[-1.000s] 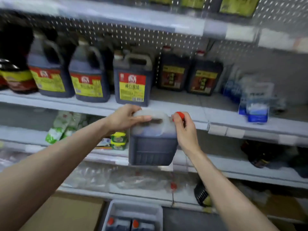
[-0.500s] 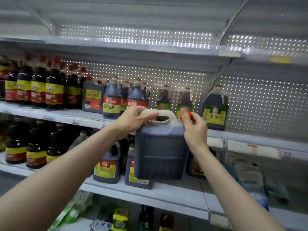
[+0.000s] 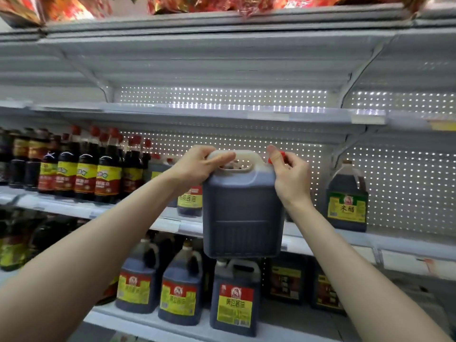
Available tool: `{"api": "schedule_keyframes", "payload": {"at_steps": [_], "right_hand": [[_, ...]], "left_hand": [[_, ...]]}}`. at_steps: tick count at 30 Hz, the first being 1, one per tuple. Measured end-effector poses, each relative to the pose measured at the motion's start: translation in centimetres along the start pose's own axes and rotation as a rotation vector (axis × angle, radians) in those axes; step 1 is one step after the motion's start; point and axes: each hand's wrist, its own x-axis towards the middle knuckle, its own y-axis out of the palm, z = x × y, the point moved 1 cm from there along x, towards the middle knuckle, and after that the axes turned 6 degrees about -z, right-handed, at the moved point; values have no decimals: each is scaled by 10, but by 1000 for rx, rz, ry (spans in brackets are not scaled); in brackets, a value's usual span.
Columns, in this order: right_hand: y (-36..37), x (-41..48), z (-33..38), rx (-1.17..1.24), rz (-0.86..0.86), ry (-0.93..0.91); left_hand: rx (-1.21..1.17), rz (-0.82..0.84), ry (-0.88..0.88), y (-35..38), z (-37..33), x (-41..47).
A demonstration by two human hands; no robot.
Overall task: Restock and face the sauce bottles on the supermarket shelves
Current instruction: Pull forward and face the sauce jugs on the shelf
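Dark sauce jug (image 3: 243, 213) gripped by both hands (image 3: 197, 165), (image 3: 291, 176), not yet shelved; gap beside vinegar bottle (image 3: 346, 201) still unfilled.

The single head view faces the shelves (image 3: 237, 114) close up, tilted slightly upward from chest height.

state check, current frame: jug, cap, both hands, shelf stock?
large dark sauce jug: held in the air before the shelves, upright, plain back toward camera
red cap: on the jug, under the right fingers
left hand: grip closed on the jug's handle
right hand: grip closed at the cap
green-label jug: standing on the shelf, label forward
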Motion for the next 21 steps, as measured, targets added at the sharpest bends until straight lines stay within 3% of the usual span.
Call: {"api": "schedule_keyframes", "payload": {"at_steps": [13,21], "right_hand": [[203,-56,26,66,-52,56],[276,-62,17,-13,-49,72]], "left_hand": [[138,0,29,-189,82,23],[151,-13,18,-240,130,46]]}}
